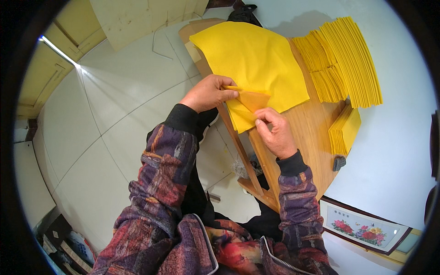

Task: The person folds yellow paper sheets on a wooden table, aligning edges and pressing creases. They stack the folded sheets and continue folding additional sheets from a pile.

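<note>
A large yellow sheet (254,57), which looks like felt or paper, lies over the far part of a wooden table. At its near edge both hands hold a smaller folded yellow piece (250,100). My left hand (213,93) is closed, pinching the piece's left corner between thumb and fingers. Lower and to the right, my right hand (275,130) is closed too, with thumb and forefinger gripping the piece's near right edge. The piece stands partly raised between them, and a flap hangs below it past the table's edge. Whether it is one with the large sheet, I cannot tell.
Tall stacks of folded yellow pieces (350,62) stand at the table's right, by the wall. A smaller stack (344,133) sits nearer, beside a small dark block (339,163). The wooden table (302,137) has its edge under my hands. A framed flower picture (364,227) is at lower right.
</note>
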Available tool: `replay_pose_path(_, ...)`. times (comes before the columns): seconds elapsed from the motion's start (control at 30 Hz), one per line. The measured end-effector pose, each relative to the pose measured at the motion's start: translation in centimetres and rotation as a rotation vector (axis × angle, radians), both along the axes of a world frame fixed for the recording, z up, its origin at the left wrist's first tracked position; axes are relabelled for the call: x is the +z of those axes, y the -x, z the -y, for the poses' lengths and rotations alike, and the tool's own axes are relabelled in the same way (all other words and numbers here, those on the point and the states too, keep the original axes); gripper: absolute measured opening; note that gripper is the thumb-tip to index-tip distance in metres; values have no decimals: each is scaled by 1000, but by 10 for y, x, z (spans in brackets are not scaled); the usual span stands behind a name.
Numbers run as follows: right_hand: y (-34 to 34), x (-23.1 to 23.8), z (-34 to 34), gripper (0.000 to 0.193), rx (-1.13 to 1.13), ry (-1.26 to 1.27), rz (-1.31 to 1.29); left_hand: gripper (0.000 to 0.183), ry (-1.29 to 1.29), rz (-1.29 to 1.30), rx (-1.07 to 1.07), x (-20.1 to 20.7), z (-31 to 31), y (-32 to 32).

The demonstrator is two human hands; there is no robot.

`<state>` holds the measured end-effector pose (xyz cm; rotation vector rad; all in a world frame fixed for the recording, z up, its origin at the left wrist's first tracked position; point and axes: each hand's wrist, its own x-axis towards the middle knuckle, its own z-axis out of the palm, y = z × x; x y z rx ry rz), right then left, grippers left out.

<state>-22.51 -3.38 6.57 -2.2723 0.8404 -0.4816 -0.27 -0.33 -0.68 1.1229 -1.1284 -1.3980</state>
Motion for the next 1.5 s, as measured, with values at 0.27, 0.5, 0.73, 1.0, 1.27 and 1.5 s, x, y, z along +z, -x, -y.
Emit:
replay_pose_path(0.27, -8, -3, 6, 9, -344, -110, 111, 24, -41, 67, -6, 9, -2, -4)
replay_pose_path(0.5, -12, -1, 13, 8, -415, -18, 136, 15, 38, 14, -10, 6, -2, 0)
replay_pose_path(0.73, -2, 3, -38, 22, -13, 475, -121, 13, 14, 99, 7, 5, -1, -2)
replay_pose_path(1.0, -3, -8, -30, 23, 106, 535, -197, 16, -29, 97, 16, 7, -2, -1)
replay_pose_path(1.27, -4, -4, -17, 14, 167, 481, -185, 15, -22, 79, 11, 10, -3, -2)
replay_pose_path(1.5, -3, -2, -7, 10, 176, 334, -148, 18, -28, 79, 41, 11, -3, 0)
